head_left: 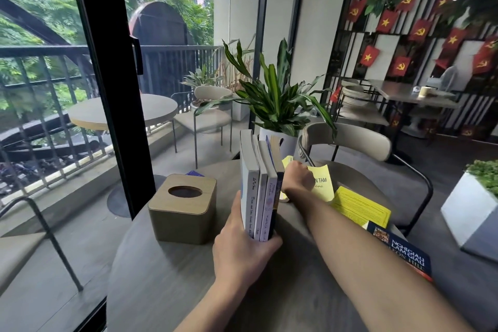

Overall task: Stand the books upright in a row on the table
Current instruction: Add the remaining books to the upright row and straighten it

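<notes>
Several books (260,186) stand upright, pressed together with spines toward me, in the middle of the round grey table (167,286). My left hand (244,248) clasps the lower end of this row. My right hand (296,179) reaches behind the row and grips a pale yellow book (322,183), tilted up off the table. Another yellow book (359,206) lies flat to the right. A dark blue book (401,250) lies flat near the table's right edge, partly hidden by my right forearm.
A wooden tissue box (182,207) sits left of the standing books. A small purple item (194,173) peeks out behind it. A beige chair (350,145) and a potted plant (275,105) stand beyond the table. A glass door frame (113,83) is at left.
</notes>
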Demonstrator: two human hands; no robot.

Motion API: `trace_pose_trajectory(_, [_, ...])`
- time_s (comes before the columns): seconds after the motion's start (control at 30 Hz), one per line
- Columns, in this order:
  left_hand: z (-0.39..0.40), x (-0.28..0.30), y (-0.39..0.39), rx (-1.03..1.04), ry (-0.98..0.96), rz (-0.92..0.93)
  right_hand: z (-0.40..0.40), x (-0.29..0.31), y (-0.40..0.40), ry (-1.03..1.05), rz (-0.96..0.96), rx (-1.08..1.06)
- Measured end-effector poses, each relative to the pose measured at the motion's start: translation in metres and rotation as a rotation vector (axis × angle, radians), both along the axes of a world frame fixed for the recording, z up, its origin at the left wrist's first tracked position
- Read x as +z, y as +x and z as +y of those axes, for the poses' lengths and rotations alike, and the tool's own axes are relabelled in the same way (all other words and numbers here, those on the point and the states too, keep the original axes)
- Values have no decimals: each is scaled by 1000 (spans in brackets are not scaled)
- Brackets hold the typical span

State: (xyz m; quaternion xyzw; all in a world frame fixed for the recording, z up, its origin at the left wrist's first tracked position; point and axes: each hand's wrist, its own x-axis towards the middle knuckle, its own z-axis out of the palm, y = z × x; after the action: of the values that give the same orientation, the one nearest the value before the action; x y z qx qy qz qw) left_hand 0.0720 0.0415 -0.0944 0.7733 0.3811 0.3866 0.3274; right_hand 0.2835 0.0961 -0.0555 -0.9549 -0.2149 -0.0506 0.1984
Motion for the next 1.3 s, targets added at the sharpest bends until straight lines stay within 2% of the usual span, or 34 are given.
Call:
trace_pose_trajectory(0.23, [-1, 3, -1, -20, -40, 11, -16, 22, 9, -59, 132, 87])
trace_pose_trajectory(0.33, [-2, 4, -1, -18, -44, 2, -30, 30, 9, -34, 81, 138])
trace_pose_trajectory(0.4, [-3, 5, -1, -15, -50, -6, -43, 31, 5, 80, 6, 167])
trace_pose_trajectory(0.47, [-4, 5, -3, -23, -59, -11, -59, 27, -4, 320, -21, 224])
trace_pose_trajectory(0.53, [-5, 6, -4, -30, -64, -15, -77, 22, -19, 525, 10, 278])
trace_pose_trajectory(0.6, [-7, 8, -5, -28, -62, -24, -93, 16, -35, 597, 72, 327])
trace_pose_trajectory(0.87, [-10, 13, -9, -58, -123, 9, -133, -6, -71, 557, 197, 471])
trace_pose_trajectory(1.13, [-15, 10, -20, -106, -139, -9, -159, 12, -91, 398, 322, 674])
trace_pose_trajectory(1.3, [-18, 5, -29, -171, -156, -14, -171, 35, -110, 409, 511, 838])
